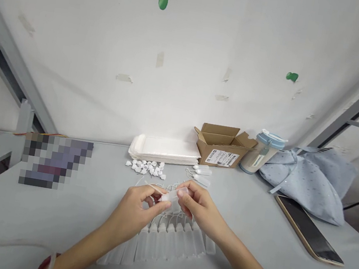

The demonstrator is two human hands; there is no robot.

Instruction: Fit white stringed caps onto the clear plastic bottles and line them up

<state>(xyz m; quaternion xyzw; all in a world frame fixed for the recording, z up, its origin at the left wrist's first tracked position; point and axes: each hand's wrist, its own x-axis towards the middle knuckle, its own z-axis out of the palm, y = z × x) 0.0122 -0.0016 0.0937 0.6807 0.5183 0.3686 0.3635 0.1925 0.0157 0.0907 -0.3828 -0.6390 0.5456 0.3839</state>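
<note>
A small frosted plastic bottle point(175, 195) is held up between my two hands, lying nearly level. The fingers of my left hand point(142, 204) pinch it at its white neck end. My right hand point(198, 204) grips the other end of its body between thumb and fingers. Below my hands, a row of similar frosted bottles point(168, 245) lies side by side, with thin white loops at their necks. Beyond my left hand is a scattered pile of small white caps point(148, 167). Two more bottles point(201, 179) lie beyond my right hand. My fingers partly cover the held bottle.
Behind the caps lies a stack of white padded envelopes point(166, 150). An open cardboard box point(223, 149), a blue-lidded cup point(262, 153) and a light blue cloth bag point(309, 179) stand along the wall. A phone point(310, 230) lies at right, a blurred item point(57, 162) at left.
</note>
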